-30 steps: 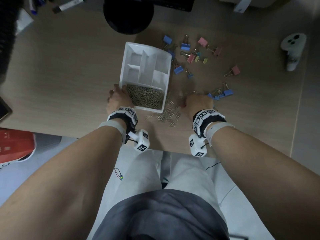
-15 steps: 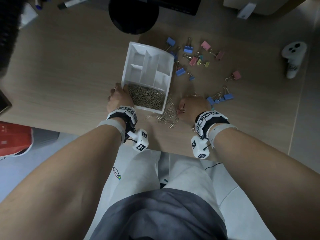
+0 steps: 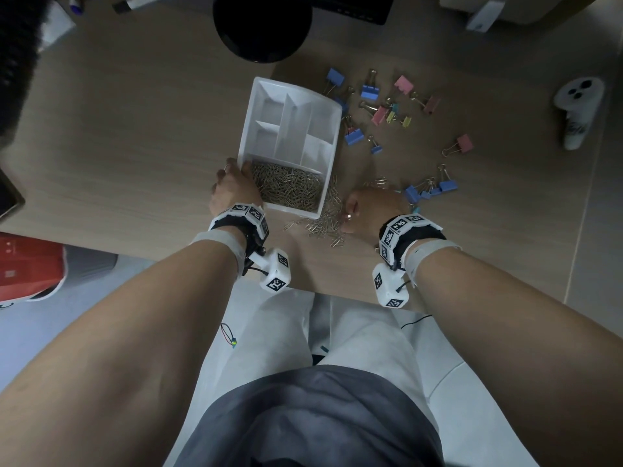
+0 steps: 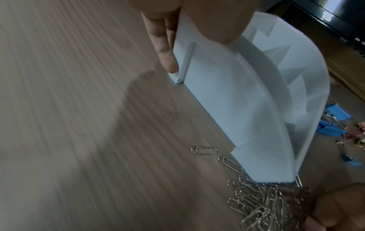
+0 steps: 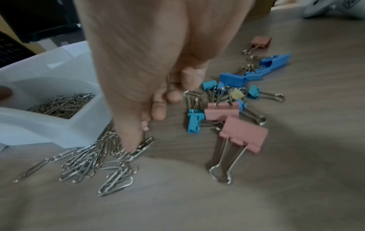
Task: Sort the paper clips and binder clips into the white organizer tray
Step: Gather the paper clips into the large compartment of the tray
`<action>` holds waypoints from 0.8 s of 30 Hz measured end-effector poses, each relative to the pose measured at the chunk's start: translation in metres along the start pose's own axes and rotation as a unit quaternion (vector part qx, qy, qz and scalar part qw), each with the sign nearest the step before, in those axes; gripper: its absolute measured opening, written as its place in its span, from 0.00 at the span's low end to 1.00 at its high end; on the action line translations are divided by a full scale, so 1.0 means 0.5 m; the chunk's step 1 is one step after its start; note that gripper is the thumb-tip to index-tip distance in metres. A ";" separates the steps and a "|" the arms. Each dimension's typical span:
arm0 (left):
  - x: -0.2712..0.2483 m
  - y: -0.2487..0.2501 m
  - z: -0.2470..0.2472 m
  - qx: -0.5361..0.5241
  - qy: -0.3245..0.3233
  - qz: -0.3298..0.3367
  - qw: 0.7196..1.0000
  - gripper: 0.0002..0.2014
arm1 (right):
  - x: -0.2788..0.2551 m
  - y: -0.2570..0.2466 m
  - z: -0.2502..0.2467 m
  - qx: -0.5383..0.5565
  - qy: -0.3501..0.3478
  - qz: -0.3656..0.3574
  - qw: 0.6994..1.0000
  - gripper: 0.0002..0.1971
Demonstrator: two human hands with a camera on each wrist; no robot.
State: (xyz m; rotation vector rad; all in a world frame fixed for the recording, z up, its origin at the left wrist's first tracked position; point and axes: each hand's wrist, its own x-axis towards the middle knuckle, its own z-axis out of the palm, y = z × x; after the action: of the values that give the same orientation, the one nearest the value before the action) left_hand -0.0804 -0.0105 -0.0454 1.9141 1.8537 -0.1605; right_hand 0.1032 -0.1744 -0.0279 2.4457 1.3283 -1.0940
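The white organizer tray (image 3: 322, 111) (image 4: 237, 109) (image 5: 59, 129) lies mid-table, its near compartment full of paper clips (image 3: 286, 187) (image 5: 63, 104). My left hand (image 3: 232, 187) (image 4: 168, 51) grips the tray's near left corner, thumb over the rim. Loose paper clips (image 3: 327, 224) (image 4: 262, 203) (image 5: 94, 164) lie by the near right corner. My right hand (image 3: 371, 207) (image 5: 166, 101) rests beside them, its curled fingers holding paper clips and its thumb on the pile. Pink (image 5: 242, 136) (image 3: 465, 143) and blue (image 5: 233, 79) (image 3: 448, 185) binder clips lie scattered to the right.
A black round base (image 3: 263, 25) stands behind the tray. A white controller (image 3: 578, 109) lies far right and a marker (image 3: 135, 3) at the back left. The table's front edge runs just under my wrists. A red object (image 3: 30, 264) sits lower left.
My right hand has shifted a little left and toward me, from the blue binder clips to the loose paper clip pile. My left hand has stayed on the tray corner.
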 end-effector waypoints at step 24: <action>0.030 -0.071 -0.040 -0.001 0.006 0.007 1.000 0.24 | 0.035 -0.074 0.022 0.094 0.027 -0.052 0.994 0.51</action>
State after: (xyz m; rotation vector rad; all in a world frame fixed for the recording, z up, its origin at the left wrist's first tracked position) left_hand -0.1184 0.0105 -0.0426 1.9307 1.8471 -0.1434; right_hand 0.0747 -0.1453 -0.0401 2.5811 1.4445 -1.2369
